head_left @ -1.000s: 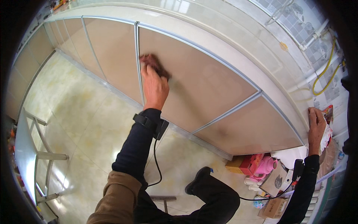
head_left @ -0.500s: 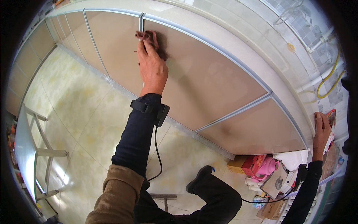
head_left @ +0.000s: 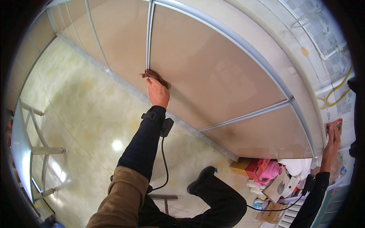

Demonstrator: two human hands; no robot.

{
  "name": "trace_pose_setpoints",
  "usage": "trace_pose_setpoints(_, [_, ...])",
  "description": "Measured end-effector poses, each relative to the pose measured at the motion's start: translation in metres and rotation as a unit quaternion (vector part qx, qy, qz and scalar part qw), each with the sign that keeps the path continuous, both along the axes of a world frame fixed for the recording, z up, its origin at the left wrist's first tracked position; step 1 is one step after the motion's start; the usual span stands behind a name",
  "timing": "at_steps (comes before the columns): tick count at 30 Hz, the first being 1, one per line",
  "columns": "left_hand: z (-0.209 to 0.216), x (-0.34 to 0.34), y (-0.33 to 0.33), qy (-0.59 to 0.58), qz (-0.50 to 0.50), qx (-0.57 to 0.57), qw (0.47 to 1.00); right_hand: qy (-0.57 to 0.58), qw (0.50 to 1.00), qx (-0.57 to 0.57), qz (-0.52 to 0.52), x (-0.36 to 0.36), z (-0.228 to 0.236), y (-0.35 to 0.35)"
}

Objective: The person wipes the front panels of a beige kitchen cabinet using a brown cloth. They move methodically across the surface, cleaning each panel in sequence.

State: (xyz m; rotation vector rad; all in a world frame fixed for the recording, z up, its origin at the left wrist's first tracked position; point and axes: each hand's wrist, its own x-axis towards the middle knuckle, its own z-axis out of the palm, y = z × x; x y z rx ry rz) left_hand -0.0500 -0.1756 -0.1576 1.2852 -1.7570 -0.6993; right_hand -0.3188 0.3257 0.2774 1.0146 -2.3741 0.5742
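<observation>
My left hand [head_left: 158, 92] is closed on a bunched brown cloth [head_left: 156, 77]. It presses the cloth to the metal strip [head_left: 150, 38] between two glossy beige cabinet doors [head_left: 213, 64], at the lower part of that seam. At the far right my right hand [head_left: 331, 143] rests by the end of the pale counter [head_left: 243, 30], with its fingers stretched out. Just beyond those fingertips lies a small red packet [head_left: 338, 123]. Whether the fingers touch the packet is hard to make out.
Boxes, a pink jug [head_left: 270, 171] and white bags stand by the cabinet's right end. A metal-legged table [head_left: 23, 152] is at the left. A yellow hose [head_left: 336, 93] hangs on the tiled wall. Cables run from both wrists. My bent leg [head_left: 224, 193] is below.
My left hand has slid the brown cloth down along the door seam, toward the floor. The view has shifted a little; my right hand stays by the counter end.
</observation>
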Motion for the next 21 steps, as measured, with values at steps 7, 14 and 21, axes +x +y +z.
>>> trace_pose_setpoints(7, [-0.093, -0.005, -0.002, -0.1, -0.022, -0.046, 0.994, -0.03, 1.0, -0.004, -0.004, 0.005, 0.002, -0.003])
trace_pose_setpoints(14, [-0.1, -0.014, -0.01, -0.151, -0.049, 0.067, 0.985, -0.036, 0.999, -0.018, 0.006, 0.006, 0.001, -0.004])
trace_pose_setpoints(21, [0.011, -0.012, 0.008, 0.033, 0.034, -0.006, 0.999, -0.035, 0.999, -0.03, 0.014, -0.004, -0.002, 0.002])
